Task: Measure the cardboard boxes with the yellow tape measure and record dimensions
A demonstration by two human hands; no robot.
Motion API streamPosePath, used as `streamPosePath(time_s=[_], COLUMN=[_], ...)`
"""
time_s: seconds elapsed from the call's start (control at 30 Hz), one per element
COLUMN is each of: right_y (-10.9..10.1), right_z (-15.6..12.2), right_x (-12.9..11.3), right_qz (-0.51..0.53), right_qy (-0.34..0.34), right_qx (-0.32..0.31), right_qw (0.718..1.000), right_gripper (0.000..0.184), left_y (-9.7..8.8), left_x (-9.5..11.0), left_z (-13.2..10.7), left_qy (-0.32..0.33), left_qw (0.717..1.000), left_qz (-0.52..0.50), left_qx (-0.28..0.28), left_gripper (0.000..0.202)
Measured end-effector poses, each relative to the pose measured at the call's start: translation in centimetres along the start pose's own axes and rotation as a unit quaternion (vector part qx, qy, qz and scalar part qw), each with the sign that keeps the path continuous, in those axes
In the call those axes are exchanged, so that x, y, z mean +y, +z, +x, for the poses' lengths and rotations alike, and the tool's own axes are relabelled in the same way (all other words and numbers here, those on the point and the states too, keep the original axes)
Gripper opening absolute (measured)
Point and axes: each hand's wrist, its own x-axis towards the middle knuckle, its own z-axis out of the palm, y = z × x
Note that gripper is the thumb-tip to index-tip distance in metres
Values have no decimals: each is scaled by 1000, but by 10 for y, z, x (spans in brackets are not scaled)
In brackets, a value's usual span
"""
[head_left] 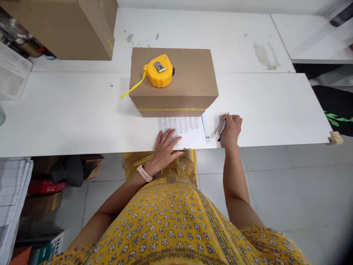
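My left hand (pixel 164 149) lies flat, fingers spread, on a printed sheet of paper (pixel 190 134) at the table's front edge. In my right hand (pixel 232 129) is a dark pen (pixel 222 131), held to the right of the sheet. A light blue strip (pixel 205 129) shows along the paper's right edge. Just beyond, a brown cardboard box (pixel 190 73) covers the sheet's far end; yellow tape (pixel 171 109) runs across its front. On top of the box sits a yellow tape measure (pixel 160 71) with a metal clip and a yellow strap hanging to the left.
A larger cardboard box (pixel 91 33) stands at the back left, near a clear plastic container (pixel 13 73). The white table (pixel 68 110) has worn patches at the back. A wooden piece (pixel 335 138) sits at its right front corner. Boxes (pixel 41 204) are stored below left.
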Motion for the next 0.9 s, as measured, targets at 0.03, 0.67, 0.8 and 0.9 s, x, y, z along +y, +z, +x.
streamPosePath(time_s=[0.03,0.67,0.8,0.9], right_y=[2,2,-21,-36], right_z=[1,2,-30,-69], right_x=[4,-4,-67,-127], right_qz=[-18,2,161,444], right_qy=[-6,17,84,149], right_qx=[-1,121,222,3], right_qw=[1000,992,958,884], right_gripper=[39,36,35,41], left_y=[-10,-120,-121,-108], left_x=[-1,-78,-24,10], left_z=[4,156,102,55], left_qy=[-1,-70,-40,-56], left_qw=[999,954,925,903], left_qz=[-22,-206,-349,-424], left_qx=[28,207,145,30], left_gripper=[46,70,58,53])
